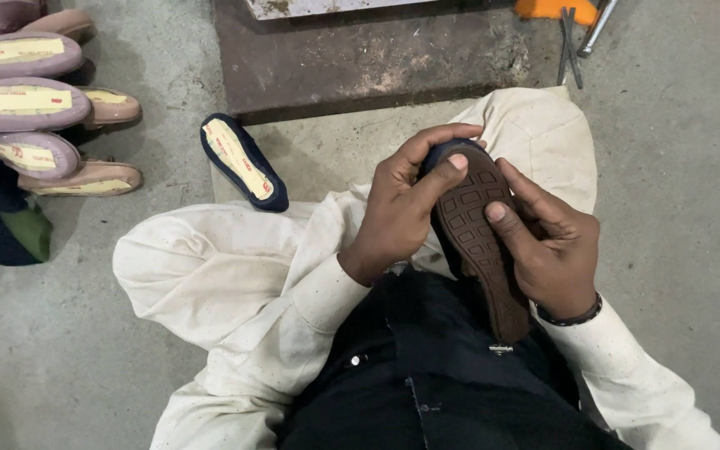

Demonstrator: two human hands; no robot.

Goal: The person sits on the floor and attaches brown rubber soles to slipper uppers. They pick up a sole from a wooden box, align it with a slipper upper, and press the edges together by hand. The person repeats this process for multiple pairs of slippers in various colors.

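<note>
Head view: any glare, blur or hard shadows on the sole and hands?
Head view: light is soft and even, with no glare on the brown sole; its tread squares read sharp, as do the left hand and right hand; only a faint shadow lies beside the dark blue shoe on the concrete floor; frame corners look slightly stretched and dimmer.

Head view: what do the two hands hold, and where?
Both hands, left hand and right hand, grip the dark brown treaded shoe sole by its toe-end edges.
</note>
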